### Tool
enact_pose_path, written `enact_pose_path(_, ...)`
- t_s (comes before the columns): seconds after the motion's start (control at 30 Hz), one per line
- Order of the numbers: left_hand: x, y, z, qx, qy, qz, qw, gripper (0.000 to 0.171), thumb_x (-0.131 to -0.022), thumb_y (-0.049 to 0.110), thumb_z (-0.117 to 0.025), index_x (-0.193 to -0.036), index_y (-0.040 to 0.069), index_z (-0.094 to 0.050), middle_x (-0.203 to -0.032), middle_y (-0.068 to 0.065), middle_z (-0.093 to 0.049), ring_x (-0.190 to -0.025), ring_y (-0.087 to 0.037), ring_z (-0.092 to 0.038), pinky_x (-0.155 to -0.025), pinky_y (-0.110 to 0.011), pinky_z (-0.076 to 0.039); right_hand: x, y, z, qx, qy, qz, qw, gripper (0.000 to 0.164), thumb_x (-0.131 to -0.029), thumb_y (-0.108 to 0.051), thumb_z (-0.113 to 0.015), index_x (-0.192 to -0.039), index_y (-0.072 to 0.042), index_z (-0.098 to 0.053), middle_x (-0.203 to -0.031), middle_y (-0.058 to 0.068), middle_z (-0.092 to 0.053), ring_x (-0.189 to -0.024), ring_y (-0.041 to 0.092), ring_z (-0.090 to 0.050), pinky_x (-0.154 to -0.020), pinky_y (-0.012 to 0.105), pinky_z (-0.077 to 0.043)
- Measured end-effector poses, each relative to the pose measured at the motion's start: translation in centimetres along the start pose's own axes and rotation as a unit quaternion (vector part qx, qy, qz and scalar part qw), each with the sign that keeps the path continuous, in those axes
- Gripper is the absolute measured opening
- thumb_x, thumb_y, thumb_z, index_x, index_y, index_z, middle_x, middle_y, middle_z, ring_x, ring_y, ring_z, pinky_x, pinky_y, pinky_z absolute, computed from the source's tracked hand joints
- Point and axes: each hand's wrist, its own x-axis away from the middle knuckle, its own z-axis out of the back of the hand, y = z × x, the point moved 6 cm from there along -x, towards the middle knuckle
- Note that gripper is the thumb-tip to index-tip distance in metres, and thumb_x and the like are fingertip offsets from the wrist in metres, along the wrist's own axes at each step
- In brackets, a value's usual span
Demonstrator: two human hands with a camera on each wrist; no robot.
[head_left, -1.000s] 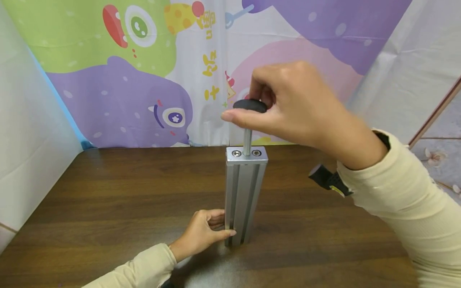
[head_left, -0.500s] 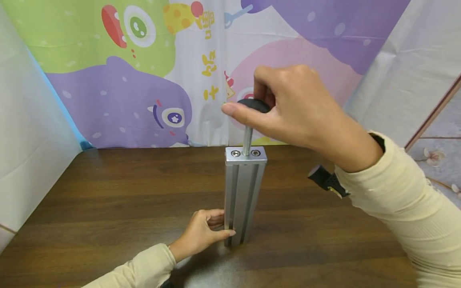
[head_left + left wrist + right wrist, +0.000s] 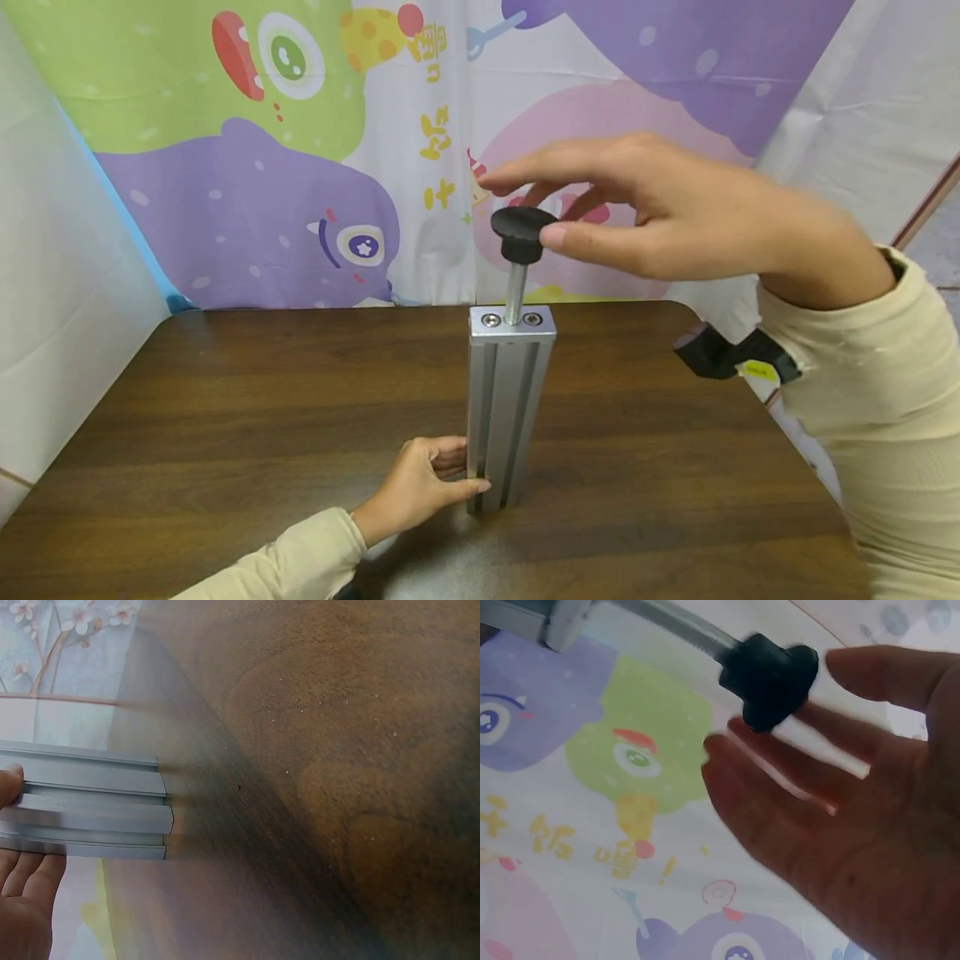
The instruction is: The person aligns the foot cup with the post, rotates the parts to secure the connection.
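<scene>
A grey aluminium profile (image 3: 502, 408) with lengthwise slots stands upright on the wooden table. Its metal end plate (image 3: 513, 322) bears two screws. From the middle of the plate rises the threaded rod (image 3: 679, 626) of a levelling foot, topped by a flared black disc (image 3: 523, 225). My left hand (image 3: 423, 483) grips the profile low down, thumb on the front face and fingers behind. My right hand (image 3: 637, 208) is spread around the black disc, fingers extended above and beyond it, thumb tip right at its edge. In the right wrist view the palm (image 3: 877, 817) faces the disc.
The brown wooden table (image 3: 300, 392) runs back to a cartoon-printed cloth (image 3: 300, 208). A white panel (image 3: 67, 275) stands along the left side. A black wrist-worn device (image 3: 727, 354) juts from under the right sleeve.
My right hand held the black disc a moment ago; its fingers have opened and the hand has shifted right, uncovering the disc. The left hand and profile stay in place.
</scene>
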Motion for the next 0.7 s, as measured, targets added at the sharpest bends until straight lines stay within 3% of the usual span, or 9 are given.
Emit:
enact_pose_path(0.07, 0.0, 0.0, 0.0, 0.0, 0.0, -0.001, 1.0, 0.041, -0.075, 0.005, -0.081, -0.107, -0.014, -0.064, -0.097, -0.023, -0.07, -0.095, -0.032, -0.068, -0.083, -0.029, -0.057, -0.1, -0.3, 0.1, -0.009, -0.018, 0.027, 0.999, 0.045, -0.098, -0.007, -0.052, -0.14, -0.023, -0.05, -0.139, -0.013, -0.051, -0.115, 0.005, -0.055, -0.087, 0.021, -0.052)
enact_pose_path(0.2, 0.0, 0.0, 0.0, 0.002, -0.002, -0.004, 1.0, 0.039, -0.075, 0.005, -0.081, -0.106, -0.013, -0.065, -0.097, -0.023, -0.07, -0.095, -0.032, -0.068, -0.084, -0.029, -0.057, -0.4, -0.8, 0.1, -0.008, -0.027, 0.043, 0.999, 0.043, -0.094, 0.004, -0.055, -0.132, -0.014, -0.058, -0.135, -0.012, -0.055, -0.104, 0.003, -0.056, -0.073, 0.019, -0.05)
enact_pose_path(0.27, 0.0, 0.0, 0.0, 0.001, -0.002, -0.005, 1.0, 0.039, -0.075, 0.005, -0.081, -0.106, -0.013, -0.065, -0.097, -0.022, -0.07, -0.095, -0.032, -0.068, -0.083, -0.029, -0.057, -0.5, -0.8, 0.1, -0.004, -0.012, 0.023, 1.0, 0.038, -0.092, 0.0, -0.061, -0.127, -0.013, -0.062, -0.126, -0.013, -0.06, -0.101, 0.001, -0.057, -0.071, 0.017, -0.051)
enact_pose_path(0.37, -0.1, 0.0, 0.0, 0.002, -0.002, -0.003, 1.0, 0.04, -0.075, 0.005, -0.081, -0.106, -0.013, -0.064, -0.098, -0.023, -0.07, -0.095, -0.033, -0.068, -0.083, -0.028, -0.057, -0.8, -0.7, 0.1, 0.031, 0.043, -0.031, 0.998, 0.027, -0.089, -0.019, -0.071, -0.115, -0.015, -0.069, -0.101, -0.013, -0.065, -0.083, -0.002, -0.057, -0.067, 0.017, -0.051)
enact_pose_path(0.43, 0.0, 0.0, 0.0, 0.0, 0.0, -0.001, 1.0, 0.04, -0.075, 0.005, -0.081, -0.106, -0.014, -0.064, -0.097, -0.023, -0.07, -0.094, -0.032, -0.068, -0.083, -0.028, -0.057, -1.0, -0.6, 0.0, 0.063, 0.092, -0.078, 0.991, 0.023, -0.084, -0.031, -0.075, -0.101, -0.015, -0.072, -0.084, -0.013, -0.063, -0.072, -0.001, -0.055, -0.062, 0.017, -0.05)
enact_pose_path(0.53, 0.0, 0.0, 0.0, -0.003, 0.001, 0.001, 1.0, 0.041, -0.074, 0.004, -0.081, -0.106, -0.014, -0.064, -0.096, -0.023, -0.07, -0.092, -0.031, -0.069, -0.082, -0.027, -0.058, -1.2, -0.8, -0.2, 0.112, 0.16, -0.131, 0.972, 0.031, -0.079, -0.042, -0.077, -0.083, -0.013, -0.069, -0.068, -0.008, -0.059, -0.06, 0.003, -0.051, -0.055, 0.02, -0.045)
enact_pose_path(0.7, -0.1, -0.1, 0.0, 0.0, -0.001, 0.002, 1.0, 0.04, -0.074, 0.004, -0.081, -0.106, -0.013, -0.064, -0.096, -0.022, -0.071, -0.091, -0.029, -0.069, -0.081, -0.027, -0.058, -1.3, -1.3, -0.6, 0.149, 0.212, -0.177, 0.949, 0.042, -0.078, -0.049, -0.075, -0.073, -0.009, -0.062, -0.058, -0.001, -0.055, -0.052, 0.012, -0.046, -0.049, 0.025, -0.04)
